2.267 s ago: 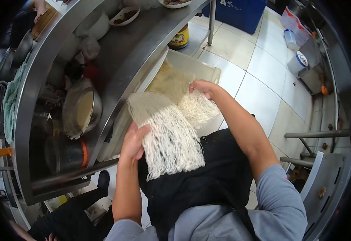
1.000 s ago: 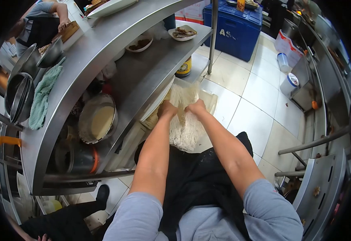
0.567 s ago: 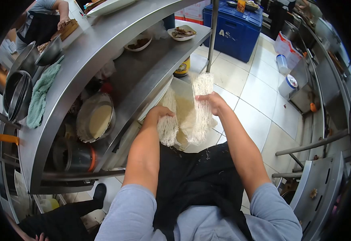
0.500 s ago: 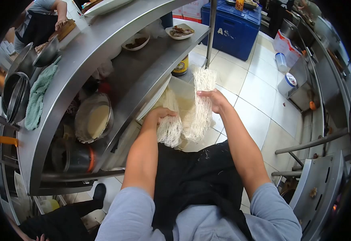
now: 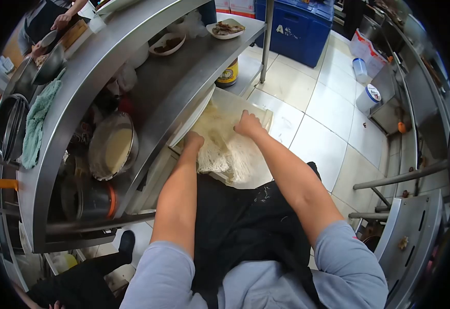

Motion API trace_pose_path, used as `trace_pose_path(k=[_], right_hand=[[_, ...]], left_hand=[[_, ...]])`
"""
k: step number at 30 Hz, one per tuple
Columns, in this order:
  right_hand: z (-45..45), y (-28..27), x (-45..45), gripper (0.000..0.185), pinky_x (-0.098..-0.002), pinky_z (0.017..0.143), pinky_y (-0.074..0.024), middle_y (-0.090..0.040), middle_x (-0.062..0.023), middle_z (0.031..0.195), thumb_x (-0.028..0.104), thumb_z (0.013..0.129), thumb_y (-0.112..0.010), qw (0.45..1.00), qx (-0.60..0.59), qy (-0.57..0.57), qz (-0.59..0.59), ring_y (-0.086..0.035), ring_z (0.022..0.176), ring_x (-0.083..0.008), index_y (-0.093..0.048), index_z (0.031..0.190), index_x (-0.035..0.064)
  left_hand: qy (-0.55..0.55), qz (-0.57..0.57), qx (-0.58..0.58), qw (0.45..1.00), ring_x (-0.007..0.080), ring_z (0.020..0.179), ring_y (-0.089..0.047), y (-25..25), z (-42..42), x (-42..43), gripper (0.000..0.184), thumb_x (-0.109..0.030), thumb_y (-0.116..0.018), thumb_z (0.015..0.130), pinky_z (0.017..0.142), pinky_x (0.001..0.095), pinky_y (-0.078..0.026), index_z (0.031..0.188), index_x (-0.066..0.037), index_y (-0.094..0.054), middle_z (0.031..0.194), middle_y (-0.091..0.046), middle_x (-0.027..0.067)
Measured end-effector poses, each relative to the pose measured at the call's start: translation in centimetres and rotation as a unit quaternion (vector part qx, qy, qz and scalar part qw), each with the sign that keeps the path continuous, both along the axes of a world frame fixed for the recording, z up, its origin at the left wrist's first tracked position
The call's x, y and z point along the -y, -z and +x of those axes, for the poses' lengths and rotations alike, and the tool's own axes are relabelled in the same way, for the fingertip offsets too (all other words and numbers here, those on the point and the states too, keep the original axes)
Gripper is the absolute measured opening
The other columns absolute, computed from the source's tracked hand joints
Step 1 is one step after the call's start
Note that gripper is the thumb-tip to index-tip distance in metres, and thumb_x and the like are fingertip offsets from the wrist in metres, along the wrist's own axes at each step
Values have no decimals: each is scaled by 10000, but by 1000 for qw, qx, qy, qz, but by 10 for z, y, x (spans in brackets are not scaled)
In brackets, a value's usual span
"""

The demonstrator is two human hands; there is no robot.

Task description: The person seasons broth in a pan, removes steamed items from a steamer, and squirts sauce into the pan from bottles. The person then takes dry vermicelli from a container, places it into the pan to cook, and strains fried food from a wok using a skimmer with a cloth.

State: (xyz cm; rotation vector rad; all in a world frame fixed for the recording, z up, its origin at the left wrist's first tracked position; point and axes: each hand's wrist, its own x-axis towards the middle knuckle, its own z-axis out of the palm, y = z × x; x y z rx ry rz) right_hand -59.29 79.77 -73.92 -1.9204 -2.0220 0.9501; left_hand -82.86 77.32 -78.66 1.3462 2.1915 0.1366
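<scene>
A pale rectangular tub [image 5: 267,123] sits low in front of me, a light powdery layer inside it. White, thin dried noodles [image 5: 230,162] lie loosely at its near end, slightly blurred. My left hand [image 5: 194,140] is closed over the tub's left side, next to the upright white lid-like panel [image 5: 196,114]. Further over, my right hand [image 5: 248,123] is a fist above the tub's right part, beyond the noodles. What either fist holds, if anything, is hidden.
To my left is a steel shelf unit [image 5: 183,85] with small dishes [image 5: 225,29] and a bowl of pale batter [image 5: 118,149]. A blue cooler [image 5: 297,36] stands ahead, white buckets [image 5: 368,98] at right. Another person's hand [image 5: 62,21] works at upper left; a person's leg [image 5: 124,247] shows lower left.
The noodle bundle that hung upright from my right hand is down in the tub with the rest. Both hands have moved lower and changed from holding noodles to closed fists.
</scene>
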Motion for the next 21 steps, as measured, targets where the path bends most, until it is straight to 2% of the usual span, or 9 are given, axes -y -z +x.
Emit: trace_pose_path(k=[3,5,6,9,11,15,17,19,21], right_hand=[[12,8,10,743,-397,850,-535,-641,-281,1158,430,710,-812,996,77,39,23,-658,1015,-376,-574,1155,-116],[19,-3,1,676,-407,760,-553,-661,-269,1073,405,688,-835,993,9,-27,-116,-685,926,-346,-623,1077,-106],[18,-5,0,676,-407,760,-553,-661,-269,1073,405,688,-835,993,8,-27,-115,-685,926,-346,-623,1077,-106],[18,4,-4,622,-407,669,-557,-668,-232,1013,344,665,-854,953,-89,34,-287,-702,836,-300,-636,1053,-90],[27,5,4,450,-392,464,-379,-541,-118,690,357,671,-831,938,-191,72,-281,-428,479,-178,-647,874,0],[54,7,20,358,-380,530,-493,-632,-142,797,232,741,-790,886,-344,94,-297,-585,577,-200,-654,948,-26],[65,-39,46,337,-398,694,-592,-687,-166,963,99,806,-739,778,-534,104,-314,-701,780,-244,-629,1092,-41],[73,-65,59,374,-412,783,-590,-683,-175,1040,75,821,-731,778,-551,105,-284,-703,882,-265,-600,1152,-43],[74,-67,60,416,-425,871,-589,-679,-184,1117,51,837,-723,773,-573,108,-250,-705,983,-285,-572,1212,-45]], left_hand=[[24,10,-27,999,378,1076,-660,-10,7,1,350,-125,-591,853,919,399,-504,1128,81,-659,1161,-661,281],[20,-15,-15,1000,382,1105,-646,-16,7,-1,374,-125,-586,856,934,404,-499,1166,78,-640,1192,-646,285],[13,-41,-5,999,385,1134,-632,-20,7,-2,401,-125,-581,860,949,409,-494,1204,76,-621,1223,-631,289],[-36,-44,31,998,389,1228,-572,-18,6,-4,524,-128,-586,857,1013,411,-461,1328,90,-513,1350,-543,300],[-56,-1,39,998,388,1263,-541,-12,7,-1,573,-136,-591,855,1035,416,-446,1366,91,-466,1395,-499,301],[-34,118,28,992,392,1311,-491,-2,7,6,650,-162,-591,858,1077,430,-412,1424,87,-390,1469,-416,301],[21,95,-30,995,393,1284,-511,-18,13,7,647,-186,-597,865,1071,429,-417,1422,80,-400,1421,-468,296],[78,71,-89,990,395,1257,-531,-42,25,14,645,-209,-602,871,1065,428,-421,1419,72,-409,1374,-520,291],[133,113,29,984,391,1110,-604,-72,47,34,702,-314,-658,864,978,428,-466,1402,72,-425,1236,-609,265]])
